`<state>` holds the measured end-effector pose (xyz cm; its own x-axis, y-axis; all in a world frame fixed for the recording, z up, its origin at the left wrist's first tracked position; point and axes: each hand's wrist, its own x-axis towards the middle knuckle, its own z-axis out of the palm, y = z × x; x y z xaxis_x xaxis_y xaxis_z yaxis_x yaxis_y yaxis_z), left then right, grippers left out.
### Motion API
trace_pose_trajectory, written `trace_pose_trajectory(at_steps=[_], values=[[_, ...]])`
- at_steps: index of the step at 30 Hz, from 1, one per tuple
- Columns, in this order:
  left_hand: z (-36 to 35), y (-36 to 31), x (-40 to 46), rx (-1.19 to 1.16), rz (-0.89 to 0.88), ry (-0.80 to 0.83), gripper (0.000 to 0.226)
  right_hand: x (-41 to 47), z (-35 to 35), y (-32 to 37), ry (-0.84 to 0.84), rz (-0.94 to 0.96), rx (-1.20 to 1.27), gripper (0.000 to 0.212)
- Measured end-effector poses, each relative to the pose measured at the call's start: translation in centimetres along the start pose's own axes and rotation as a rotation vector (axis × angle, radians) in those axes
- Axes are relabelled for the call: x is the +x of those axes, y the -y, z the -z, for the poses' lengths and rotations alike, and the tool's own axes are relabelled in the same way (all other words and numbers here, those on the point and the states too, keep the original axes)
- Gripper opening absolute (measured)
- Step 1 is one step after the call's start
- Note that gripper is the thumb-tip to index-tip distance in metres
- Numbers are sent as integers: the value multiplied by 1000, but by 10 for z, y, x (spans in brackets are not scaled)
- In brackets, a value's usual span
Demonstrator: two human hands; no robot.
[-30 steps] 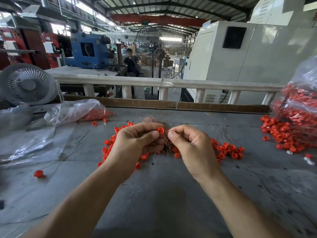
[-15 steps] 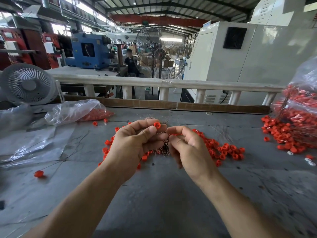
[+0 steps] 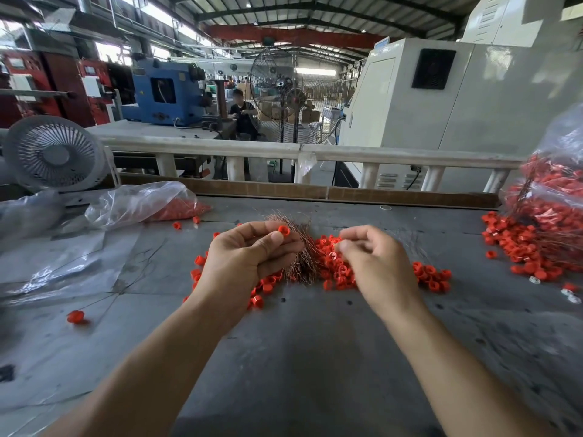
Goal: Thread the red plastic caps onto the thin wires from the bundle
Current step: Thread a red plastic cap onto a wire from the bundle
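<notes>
Pinching one red cap [image 3: 283,230] between thumb and forefinger, my left hand [image 3: 249,257] also grips the wire bundle [image 3: 301,263] in its lower fingers. My right hand [image 3: 375,263] has its fingertips pressed together, perhaps on a single wire, too thin to tell. Loose caps [image 3: 339,266] litter the table [image 3: 315,342]; finished ones fill the bag [image 3: 555,197] at right. Plenty remains.

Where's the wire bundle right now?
Head view, centre of the table: the wire bundle is gripped in the left hand, fanning out behind a pinched red cap, left of the loose caps.
</notes>
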<state>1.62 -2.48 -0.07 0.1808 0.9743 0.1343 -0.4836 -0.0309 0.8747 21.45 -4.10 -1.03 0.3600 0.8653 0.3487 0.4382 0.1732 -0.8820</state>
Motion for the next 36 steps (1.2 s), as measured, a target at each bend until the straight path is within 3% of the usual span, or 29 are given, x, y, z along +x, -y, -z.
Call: trace_pose_trajectory(at_steps=[5, 9, 16, 26, 36], values=[[1, 1, 0, 28, 13, -17, 16, 19, 33, -12, -157, -37, -301, 10], [1, 1, 0, 46, 13, -15, 16, 22, 39, -20, -11, -95, -479, 18], [2, 3, 1, 76, 14, -7, 18, 14, 25, -24, 186, -100, -570, 18], [5, 7, 4, 92, 24, 7, 18, 15, 19, -23, 181, 56, -771, 13], [5, 6, 3, 98, 22, 11, 17, 12, 19, -18, 106, 76, -724, 14]])
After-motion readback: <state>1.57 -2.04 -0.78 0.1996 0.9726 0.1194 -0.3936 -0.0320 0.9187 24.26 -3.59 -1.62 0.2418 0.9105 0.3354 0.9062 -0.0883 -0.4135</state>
